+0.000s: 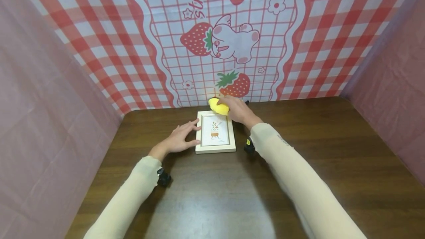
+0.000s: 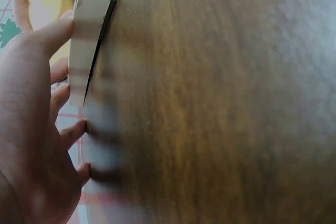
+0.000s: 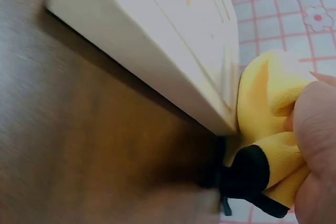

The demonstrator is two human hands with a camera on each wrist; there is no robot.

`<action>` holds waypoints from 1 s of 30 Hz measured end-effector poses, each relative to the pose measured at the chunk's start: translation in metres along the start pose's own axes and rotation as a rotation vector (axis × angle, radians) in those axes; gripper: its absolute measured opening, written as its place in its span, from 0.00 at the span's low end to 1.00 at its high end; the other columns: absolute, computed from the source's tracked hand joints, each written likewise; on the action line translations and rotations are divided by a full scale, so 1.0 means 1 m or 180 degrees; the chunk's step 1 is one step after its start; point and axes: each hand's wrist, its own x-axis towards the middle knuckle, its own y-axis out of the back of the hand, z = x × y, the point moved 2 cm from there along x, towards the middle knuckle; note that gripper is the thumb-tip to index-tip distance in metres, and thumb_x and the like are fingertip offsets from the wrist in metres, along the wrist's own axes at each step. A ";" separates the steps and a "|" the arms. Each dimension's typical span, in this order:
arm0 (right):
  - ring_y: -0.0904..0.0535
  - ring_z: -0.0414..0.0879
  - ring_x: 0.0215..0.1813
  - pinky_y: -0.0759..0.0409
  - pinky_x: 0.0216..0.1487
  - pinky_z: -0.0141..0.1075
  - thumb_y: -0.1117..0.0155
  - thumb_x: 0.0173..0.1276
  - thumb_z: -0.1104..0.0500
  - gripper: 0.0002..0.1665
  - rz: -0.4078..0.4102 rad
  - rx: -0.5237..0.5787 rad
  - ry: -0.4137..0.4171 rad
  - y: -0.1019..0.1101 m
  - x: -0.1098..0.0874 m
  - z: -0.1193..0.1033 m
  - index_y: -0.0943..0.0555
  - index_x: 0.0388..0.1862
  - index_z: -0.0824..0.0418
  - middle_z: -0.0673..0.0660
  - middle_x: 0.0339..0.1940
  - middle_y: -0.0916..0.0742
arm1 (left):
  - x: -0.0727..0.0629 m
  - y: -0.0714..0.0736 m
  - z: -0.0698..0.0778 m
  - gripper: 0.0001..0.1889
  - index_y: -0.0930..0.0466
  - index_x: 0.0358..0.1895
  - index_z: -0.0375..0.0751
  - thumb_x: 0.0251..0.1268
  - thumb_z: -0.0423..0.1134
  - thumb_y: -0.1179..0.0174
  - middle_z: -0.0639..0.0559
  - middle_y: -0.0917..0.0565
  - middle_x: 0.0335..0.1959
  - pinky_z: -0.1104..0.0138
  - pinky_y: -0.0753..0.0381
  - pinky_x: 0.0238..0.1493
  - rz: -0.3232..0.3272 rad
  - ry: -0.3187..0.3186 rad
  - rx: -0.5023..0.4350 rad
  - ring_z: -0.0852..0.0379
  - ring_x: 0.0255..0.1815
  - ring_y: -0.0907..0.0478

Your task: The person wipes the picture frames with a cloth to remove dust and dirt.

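A cream-white picture frame [image 1: 216, 149] lies on the wooden table, its print of a potted plant facing up. My left hand [image 1: 179, 137] is at its left side, fingers spread and fairly straight, with thumb and fingertips touching the border. In the left wrist view the thumb of that hand [image 2: 31, 103] lies against the frame's side wall [image 2: 86, 35]. At the far edge of the frame, my right hand [image 1: 240, 110] grips a bunched yellow cloth [image 1: 219, 107]. The right wrist view shows black trim [image 3: 249, 169] on the cloth, which meets the frame's corner.
Behind the table [image 1: 315, 139] hangs a red-and-white checked cloth backdrop [image 1: 318, 47] with strawberry prints. Pink curtains [image 1: 49, 102] stand at both sides. Each wrist carries a small black camera [image 1: 164, 178].
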 end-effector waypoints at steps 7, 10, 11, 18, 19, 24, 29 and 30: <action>0.21 0.66 0.81 0.23 0.83 0.63 0.38 0.74 0.79 0.35 0.0191 0.0022 0.0007 0.013 0.005 0.006 0.21 0.76 0.57 0.65 0.82 0.19 | -0.004 -0.002 0.005 0.37 0.23 0.80 0.56 0.76 0.70 0.34 0.55 0.43 0.96 0.24 0.57 0.92 0.0048 -0.0046 0.0039 0.37 0.97 0.47; 0.18 0.66 0.73 0.19 0.78 0.63 0.33 0.77 0.75 0.35 0.0215 0.0030 -0.0108 0.012 0.005 0.008 0.24 0.78 0.55 0.66 0.78 0.19 | -0.005 -0.004 0.005 0.38 0.22 0.79 0.56 0.75 0.72 0.34 0.56 0.43 0.96 0.24 0.57 0.91 0.0070 -0.0046 0.0045 0.37 0.97 0.47; 0.17 0.66 0.70 0.17 0.76 0.63 0.33 0.77 0.73 0.35 0.0238 0.0030 -0.0182 0.011 0.004 0.009 0.25 0.78 0.54 0.66 0.76 0.19 | -0.005 -0.005 0.004 0.39 0.22 0.79 0.56 0.75 0.73 0.35 0.56 0.43 0.96 0.24 0.56 0.91 0.0070 -0.0044 0.0053 0.37 0.97 0.47; 0.15 0.68 0.69 0.18 0.75 0.66 0.41 0.86 0.63 0.30 0.0132 0.0054 -0.0609 -0.007 0.016 0.031 0.25 0.84 0.52 0.65 0.78 0.15 | -0.005 -0.009 0.001 0.40 0.22 0.79 0.57 0.74 0.76 0.37 0.57 0.43 0.96 0.24 0.55 0.91 0.0096 -0.0056 0.0103 0.37 0.97 0.47; 0.15 0.68 0.70 0.18 0.75 0.67 0.43 0.87 0.62 0.31 0.0053 0.0043 -0.0567 -0.014 0.023 0.042 0.26 0.85 0.52 0.65 0.79 0.16 | -0.005 -0.008 0.002 0.40 0.22 0.79 0.57 0.74 0.76 0.37 0.56 0.43 0.96 0.24 0.55 0.91 0.0099 -0.0065 0.0093 0.37 0.97 0.47; 0.14 0.66 0.69 0.17 0.72 0.67 0.40 0.82 0.54 0.36 -0.0316 0.0090 -0.0281 -0.047 0.048 0.085 0.27 0.87 0.46 0.62 0.79 0.15 | -0.013 0.000 0.020 0.40 0.22 0.79 0.54 0.75 0.75 0.37 0.52 0.42 0.96 0.21 0.55 0.89 0.0073 -0.0105 0.0009 0.34 0.96 0.46; 0.19 0.56 0.59 0.19 0.64 0.54 0.31 0.71 0.57 0.45 -0.0688 0.0094 -0.0199 -0.042 0.039 0.078 0.29 0.87 0.47 0.59 0.78 0.16 | -0.017 0.002 0.027 0.39 0.23 0.79 0.52 0.76 0.73 0.36 0.51 0.43 0.96 0.22 0.57 0.90 0.0028 -0.0029 -0.0040 0.33 0.97 0.48; 0.19 0.55 0.60 0.19 0.65 0.55 0.31 0.69 0.60 0.46 -0.0717 0.0070 -0.0225 -0.040 0.037 0.074 0.29 0.87 0.47 0.59 0.78 0.17 | -0.014 -0.001 0.021 0.40 0.22 0.79 0.54 0.75 0.73 0.36 0.52 0.43 0.96 0.23 0.57 0.90 0.0031 -0.0027 -0.0025 0.35 0.97 0.47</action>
